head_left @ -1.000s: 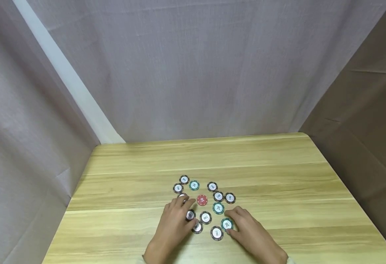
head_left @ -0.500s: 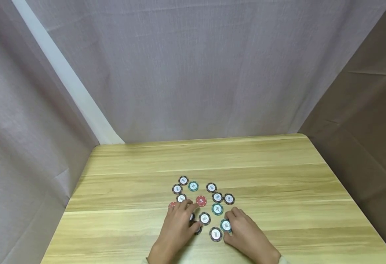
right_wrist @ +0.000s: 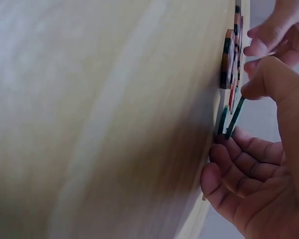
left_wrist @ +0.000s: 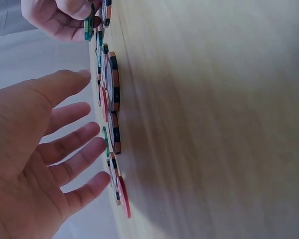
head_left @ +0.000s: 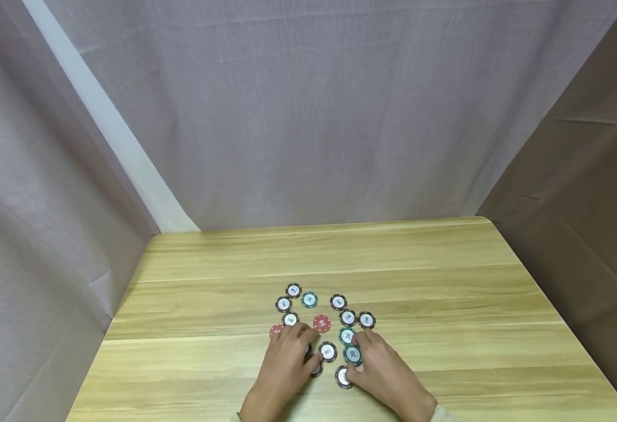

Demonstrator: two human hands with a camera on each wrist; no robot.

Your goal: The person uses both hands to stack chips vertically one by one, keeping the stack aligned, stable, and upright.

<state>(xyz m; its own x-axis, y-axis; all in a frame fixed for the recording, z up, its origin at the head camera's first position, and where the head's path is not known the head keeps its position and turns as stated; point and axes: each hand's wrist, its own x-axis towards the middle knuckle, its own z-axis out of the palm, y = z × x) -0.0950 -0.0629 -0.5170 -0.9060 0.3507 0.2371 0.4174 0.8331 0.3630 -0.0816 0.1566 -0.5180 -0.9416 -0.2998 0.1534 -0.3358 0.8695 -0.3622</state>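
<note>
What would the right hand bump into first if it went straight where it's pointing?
Likely the next green chip, just past the held green chip; the right hand may be touching it.

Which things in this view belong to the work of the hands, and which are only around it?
Seem part of the work:
green 20 chip, pinched by the right hand
black chips, by the left hand
red chips
other green chips

Seem only surroundings:
table, under the chips
grey curtain
white strip
brown cloth
</note>
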